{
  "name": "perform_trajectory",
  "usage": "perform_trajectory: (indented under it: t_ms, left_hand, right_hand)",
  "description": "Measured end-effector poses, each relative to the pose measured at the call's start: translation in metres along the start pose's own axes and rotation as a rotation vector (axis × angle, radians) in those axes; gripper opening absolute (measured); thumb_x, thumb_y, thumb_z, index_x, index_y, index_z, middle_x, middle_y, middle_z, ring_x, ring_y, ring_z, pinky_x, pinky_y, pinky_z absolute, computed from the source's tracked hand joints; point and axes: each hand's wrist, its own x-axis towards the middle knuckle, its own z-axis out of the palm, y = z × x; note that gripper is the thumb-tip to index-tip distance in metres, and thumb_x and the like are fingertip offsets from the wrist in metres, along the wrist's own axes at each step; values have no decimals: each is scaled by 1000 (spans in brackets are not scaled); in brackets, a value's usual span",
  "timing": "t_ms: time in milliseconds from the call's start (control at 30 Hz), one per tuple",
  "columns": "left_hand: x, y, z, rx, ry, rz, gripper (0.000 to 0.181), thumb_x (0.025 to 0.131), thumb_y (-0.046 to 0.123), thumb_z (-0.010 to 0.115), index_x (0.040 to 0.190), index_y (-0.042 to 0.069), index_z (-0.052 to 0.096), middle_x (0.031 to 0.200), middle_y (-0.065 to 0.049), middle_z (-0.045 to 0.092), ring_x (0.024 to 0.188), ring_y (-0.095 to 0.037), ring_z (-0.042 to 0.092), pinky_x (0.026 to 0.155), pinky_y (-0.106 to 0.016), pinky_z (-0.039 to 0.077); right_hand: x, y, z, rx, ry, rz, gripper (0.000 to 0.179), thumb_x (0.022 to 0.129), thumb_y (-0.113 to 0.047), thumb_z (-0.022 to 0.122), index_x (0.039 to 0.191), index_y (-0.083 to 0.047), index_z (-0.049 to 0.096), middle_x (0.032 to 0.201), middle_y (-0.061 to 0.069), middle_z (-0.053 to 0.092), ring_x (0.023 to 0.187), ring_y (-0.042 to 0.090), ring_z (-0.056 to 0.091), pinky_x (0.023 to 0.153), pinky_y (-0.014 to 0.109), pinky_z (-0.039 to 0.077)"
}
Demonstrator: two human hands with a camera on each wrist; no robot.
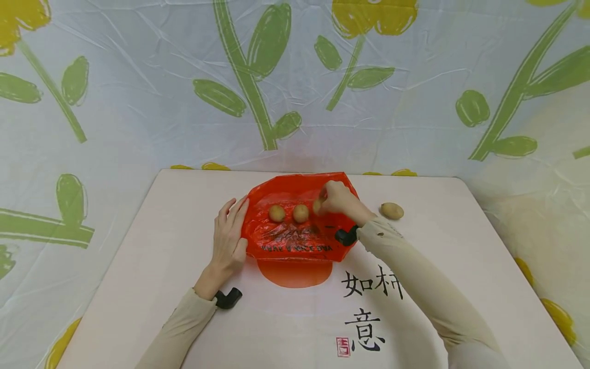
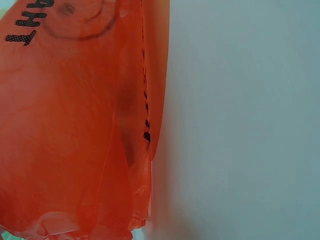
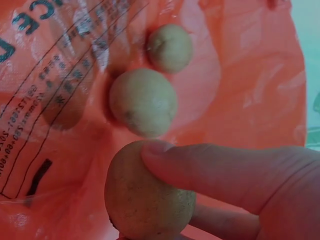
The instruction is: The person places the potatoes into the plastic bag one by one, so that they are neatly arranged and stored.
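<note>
A red plastic bag (image 1: 295, 246) with black lettering lies spread on the white table. My left hand (image 1: 228, 236) rests along its left edge, fingers fairly straight and touching the plastic. Its side fills much of the left wrist view, where no fingers appear. Over the right part of the bag, my right hand (image 1: 335, 197) pinches a potato (image 3: 147, 195), thumb on top and the other fingers mostly hidden behind. Two more potatoes sit in a row on the red plastic: a middle potato (image 1: 300, 213) and a left potato (image 1: 277, 213).
Another potato (image 1: 392, 210) lies on the table right of the bag, beyond the right forearm. An orange printed shape (image 1: 295, 274) and black characters (image 1: 364, 328) mark the tabletop (image 1: 161, 230). Behind the table hangs a flower-patterned sheet (image 1: 161, 113).
</note>
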Motion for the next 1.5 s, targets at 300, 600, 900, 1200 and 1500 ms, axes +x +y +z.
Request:
perform_trajectory:
  t_ms: [300,600,900,1200,1500]
  left_hand:
    - [0,1,0,-6,3,4,77,68,9,34,142,-5,48,145,-19,47,133,-45,34,98,-57,30]
    - [0,2,1,-6,7,8,76,67,8,34,140,-6,49,145,-19,48,132,-46,35,97,-57,31]
    - [0,3,1,-1,11,17,76,68,10,32,140,-6,49,144,-19,48,132,-46,35,97,-57,30]
    - [-1,2,1,1,10,22,76,68,8,33,141,-6,48,146,-19,47,133,-46,35,99,-58,29]
    - [-2,0,2,6,29,38,77,67,8,31,141,-6,48,145,-19,48,131,-48,37,98,-57,29]
  right_hand:
    - [2,4,13,37,-10,13,33,76,-7,63,53,-13,40,55,-2,25,49,15,28,47,29,26]
    - [-2,6,20,11,-23,45,17,81,-7,59,68,-8,47,61,2,38,56,21,45,52,29,39]
    - [-3,6,20,-34,-71,58,8,83,-10,57,80,-4,52,71,6,40,63,23,47,57,31,40]
    - [-5,-1,13,-58,-105,111,12,84,-14,59,90,-4,55,80,9,48,73,26,54,62,32,43]
    - [-17,-10,-2,-82,-99,68,43,86,-17,63,122,5,56,118,19,60,98,31,57,89,43,50]
